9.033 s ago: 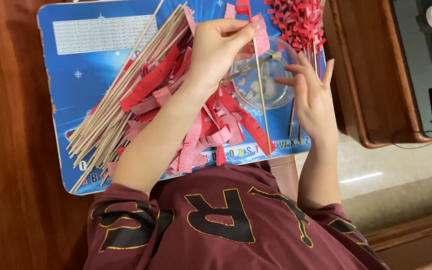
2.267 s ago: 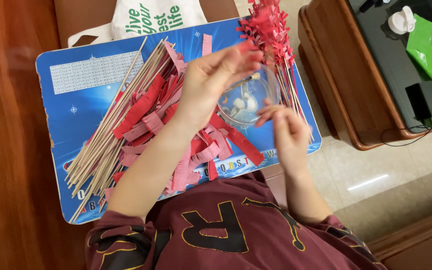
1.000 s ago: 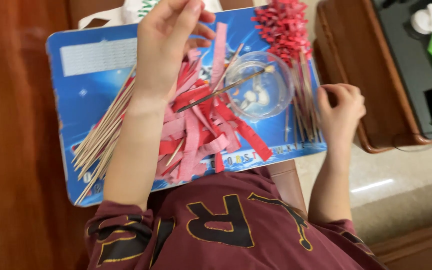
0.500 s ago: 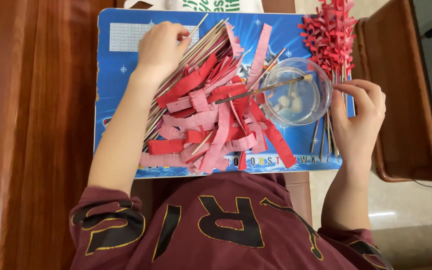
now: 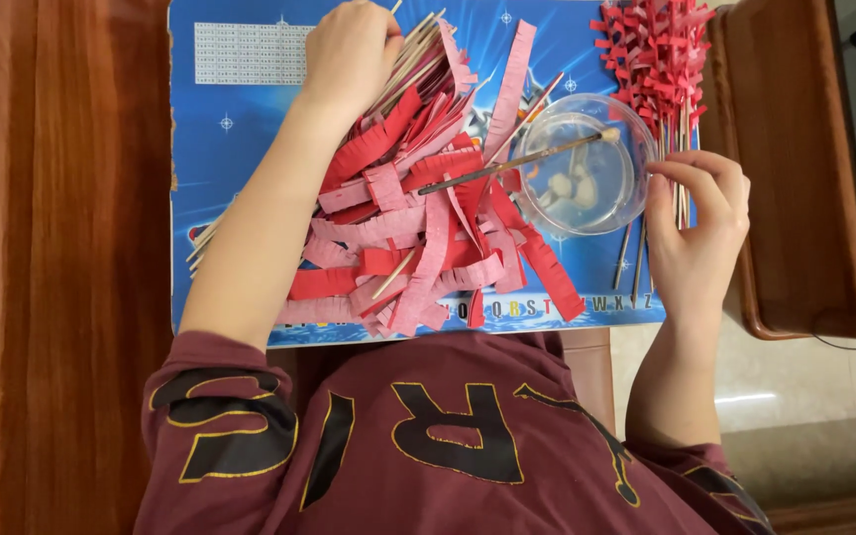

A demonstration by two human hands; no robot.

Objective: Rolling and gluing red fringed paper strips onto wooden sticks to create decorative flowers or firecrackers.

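Observation:
My left hand [image 5: 349, 50] lies curled on the far end of a bundle of thin wooden sticks [image 5: 418, 50] at the top of a blue printed board [image 5: 240, 119]. A heap of red and pink fringed paper strips [image 5: 418, 228] covers the board's middle. A clear bowl [image 5: 587, 163] of white paste stands to the right, with a brush [image 5: 507, 163] resting across its rim. My right hand [image 5: 695, 228] is beside the bowl, thumb and fingers around the stems of red fringe-wrapped sticks [image 5: 656, 50].
The board lies over my lap, above a maroon shirt with lettering [image 5: 448, 436]. A brown wooden surface [image 5: 61, 248] runs along the left. A wooden tray-like edge [image 5: 795, 198] stands right of the board, with pale floor [image 5: 795, 396] below it.
My left hand has moved from above the bowl to the stick bundle at the far left. My right hand has settled by the bowl on the wrapped sticks' stems.

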